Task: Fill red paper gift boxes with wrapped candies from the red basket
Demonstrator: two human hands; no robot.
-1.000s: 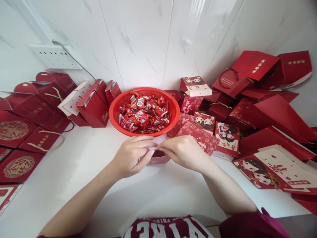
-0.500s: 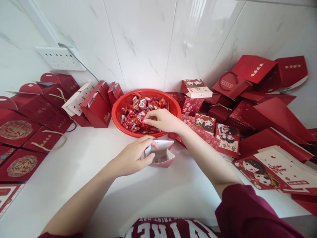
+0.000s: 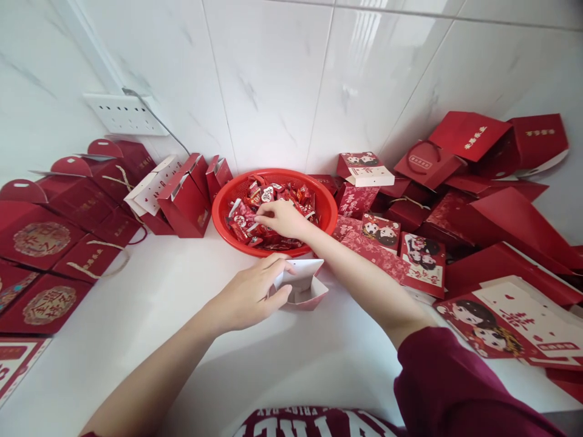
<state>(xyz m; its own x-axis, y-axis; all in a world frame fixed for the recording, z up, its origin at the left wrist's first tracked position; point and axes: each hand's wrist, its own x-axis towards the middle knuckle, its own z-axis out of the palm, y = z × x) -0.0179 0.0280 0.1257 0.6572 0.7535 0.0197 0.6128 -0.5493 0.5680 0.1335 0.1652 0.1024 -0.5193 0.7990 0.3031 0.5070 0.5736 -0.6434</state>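
A small open box (image 3: 310,300), white inside and red outside, stands on the white table with its mouth up. My left hand (image 3: 255,291) grips its left side, thumb at the near edge and fingers at the back flap. Behind it, a red plastic basket (image 3: 218,226) holds several red-wrapped sweets (image 3: 273,195). My right hand (image 3: 281,218) is over the basket, thumb and forefinger pinched on a pink-red wrapped sweet (image 3: 242,216) at the left of the pile.
Closed red gift boxes (image 3: 40,237) line the left side, with upright red bags (image 3: 186,200) beside the basket. Red boxes and printed cartons (image 3: 422,261) are heaped on the right. A socket strip (image 3: 125,114) with a cable is on the tiled wall.
My right hand has shifted left within the basket and now pinches a sweet. My left hand still holds the box. The whole view has shifted slightly.
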